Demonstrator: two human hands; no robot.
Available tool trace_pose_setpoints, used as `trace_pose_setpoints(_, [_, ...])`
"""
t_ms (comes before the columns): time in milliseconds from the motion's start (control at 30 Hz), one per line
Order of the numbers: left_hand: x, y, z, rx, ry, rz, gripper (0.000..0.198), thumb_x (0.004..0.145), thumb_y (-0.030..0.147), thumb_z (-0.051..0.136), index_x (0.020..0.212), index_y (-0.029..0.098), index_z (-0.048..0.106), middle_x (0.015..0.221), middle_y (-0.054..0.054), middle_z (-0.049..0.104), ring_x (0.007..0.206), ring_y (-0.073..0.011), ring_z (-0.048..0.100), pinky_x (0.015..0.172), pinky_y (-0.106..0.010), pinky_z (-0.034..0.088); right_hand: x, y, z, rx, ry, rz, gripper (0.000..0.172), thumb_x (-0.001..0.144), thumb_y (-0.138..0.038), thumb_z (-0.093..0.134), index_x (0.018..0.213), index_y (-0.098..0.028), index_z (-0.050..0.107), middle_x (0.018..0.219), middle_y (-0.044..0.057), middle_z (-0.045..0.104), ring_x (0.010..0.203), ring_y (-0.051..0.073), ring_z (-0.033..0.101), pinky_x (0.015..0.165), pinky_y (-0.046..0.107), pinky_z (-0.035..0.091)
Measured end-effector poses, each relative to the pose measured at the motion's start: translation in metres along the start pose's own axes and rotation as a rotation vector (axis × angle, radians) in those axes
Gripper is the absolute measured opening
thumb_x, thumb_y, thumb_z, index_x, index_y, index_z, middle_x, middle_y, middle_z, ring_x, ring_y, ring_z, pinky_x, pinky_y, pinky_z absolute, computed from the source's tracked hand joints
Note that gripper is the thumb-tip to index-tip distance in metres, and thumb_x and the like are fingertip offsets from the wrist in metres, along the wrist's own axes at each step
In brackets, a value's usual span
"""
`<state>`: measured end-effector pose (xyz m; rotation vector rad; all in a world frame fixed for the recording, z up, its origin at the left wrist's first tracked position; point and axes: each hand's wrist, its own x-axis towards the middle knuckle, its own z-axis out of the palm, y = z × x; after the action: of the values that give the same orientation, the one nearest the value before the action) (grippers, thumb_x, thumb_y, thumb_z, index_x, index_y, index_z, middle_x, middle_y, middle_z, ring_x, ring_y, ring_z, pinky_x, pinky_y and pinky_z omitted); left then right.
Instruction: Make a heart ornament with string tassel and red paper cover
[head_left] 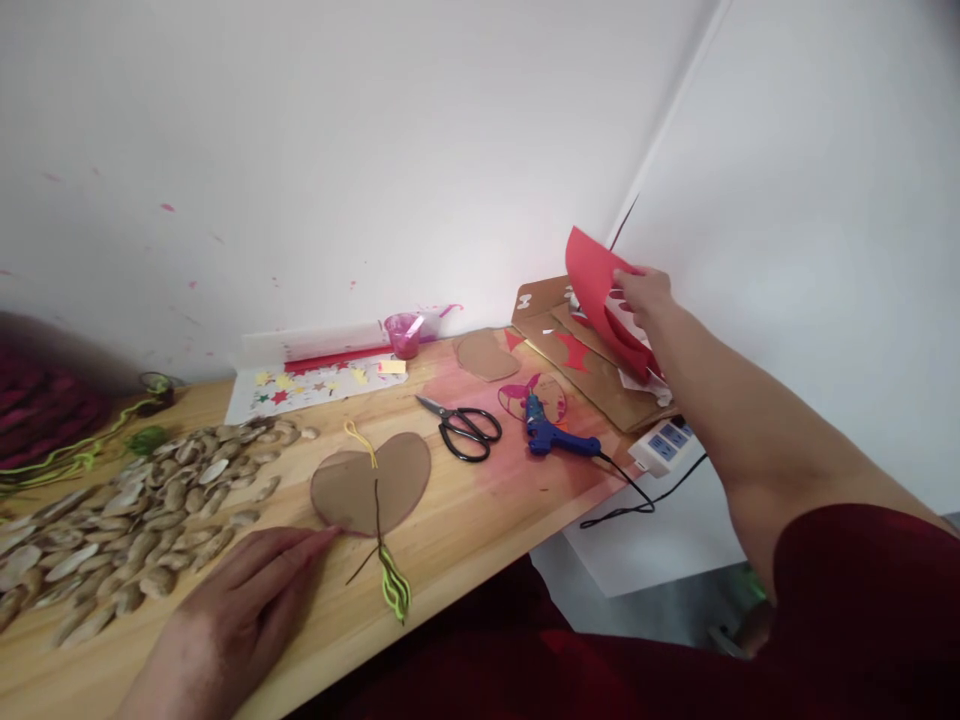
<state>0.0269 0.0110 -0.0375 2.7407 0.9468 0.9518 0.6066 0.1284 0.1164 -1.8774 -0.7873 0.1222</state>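
Observation:
My right hand [643,296] is raised at the right back, pinching a sheet of red paper [596,270] between thumb and fingers. Below it lie cardboard pieces [600,385] with red paper scraps [574,352] on top. On the table rests my left hand [247,590], fingers stretched out and empty, the tips at the lower left edge of a cardboard heart [409,470]. A yellow yarn loop [361,442] shows at the heart's top. Dark cord runs down its middle to a green yarn tassel [394,585].
Black-handled scissors [469,432] and a blue glue gun [559,435] lie mid-table; its cord hangs near a power strip [660,447]. Peanut shells [165,510] cover the left. Behind are another cardboard heart [486,357], a star-strewn white sheet [319,388] and a pink cup [403,335].

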Motion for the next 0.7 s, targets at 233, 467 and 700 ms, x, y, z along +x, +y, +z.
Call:
trace_pose_setpoints(233, [0.004,0.006,-0.002,-0.038,0.061,-0.009,0.031,0.097,0.039,0.055,0.120,0.025,0.070,0.106,-0.007,0.073,0.091,-0.0204,0.072,0.084,-0.029,0.059,-0.006,-0.014,-0.009,0.468,-0.079,0.069,0.008,0.093,-0.029,0.060,0.095,-0.024,0.054,0.080,-0.002,0.067,0.066,0.013,0.067,0.054,0.023,0.052])
trace_pose_setpoints(467, [0.000,0.009,-0.008,-0.047,0.105,-0.091,0.025,0.094,0.035,0.059,0.116,0.028,0.068,0.104,-0.004,0.073,0.090,-0.0220,0.070,0.090,-0.036,0.056,-0.037,-0.052,-0.010,0.773,-0.159,0.068,0.008,0.100,-0.023,0.056,0.093,-0.022,0.051,0.079,-0.002,0.066,0.074,0.012,0.068,0.070,0.029,0.057])
trace_pose_setpoints(700, [0.009,0.018,-0.017,-0.226,0.202,-0.233,0.011,0.091,0.025,0.063,0.087,0.021,0.073,0.092,-0.006,0.073,0.091,-0.0212,0.068,0.088,-0.035,0.053,-0.103,-0.098,-0.003,0.737,-0.329,-0.248,0.007,0.098,-0.010,0.057,0.095,-0.015,0.060,0.065,-0.005,0.064,0.057,0.007,0.061,0.067,0.031,0.051])
